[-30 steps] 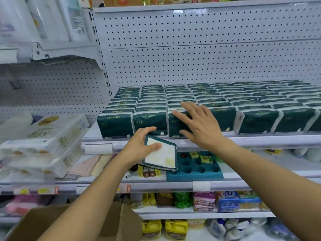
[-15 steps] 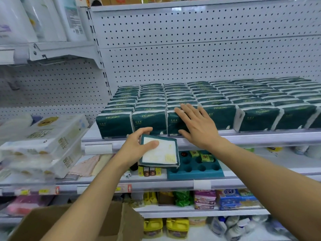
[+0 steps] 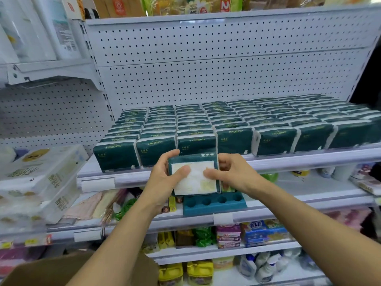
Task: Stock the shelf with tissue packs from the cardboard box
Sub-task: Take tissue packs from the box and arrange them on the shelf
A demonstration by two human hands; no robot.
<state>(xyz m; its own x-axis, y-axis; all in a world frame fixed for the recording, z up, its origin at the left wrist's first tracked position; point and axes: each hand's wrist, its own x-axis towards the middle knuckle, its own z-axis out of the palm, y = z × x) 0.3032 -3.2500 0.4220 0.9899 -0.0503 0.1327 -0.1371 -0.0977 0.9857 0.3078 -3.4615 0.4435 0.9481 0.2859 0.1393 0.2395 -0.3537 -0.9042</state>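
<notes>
I hold one dark green tissue pack (image 3: pixel 195 183) with a white label face toward me, just in front of the shelf edge (image 3: pixel 299 159). My left hand (image 3: pixel 165 178) grips its left side, thumb on the label. My right hand (image 3: pixel 233 174) grips its right side. Rows of the same green tissue packs (image 3: pixel 233 129) stand on the shelf behind it, filling it from left to right. The open cardboard box (image 3: pixel 47 269) sits at the bottom left, below my left arm; its inside is hidden.
White pegboard backs the shelf, with free height above the packs. Large clear-wrapped tissue bundles (image 3: pixel 41 178) stack at the left. A teal tray with round holes (image 3: pixel 214 203) sits on the shelf below. Bottles and packets fill the lower shelves.
My right hand left the front row on the shelf and came down onto the held pack. The pack rose and turned upright, now gripped by both hands.
</notes>
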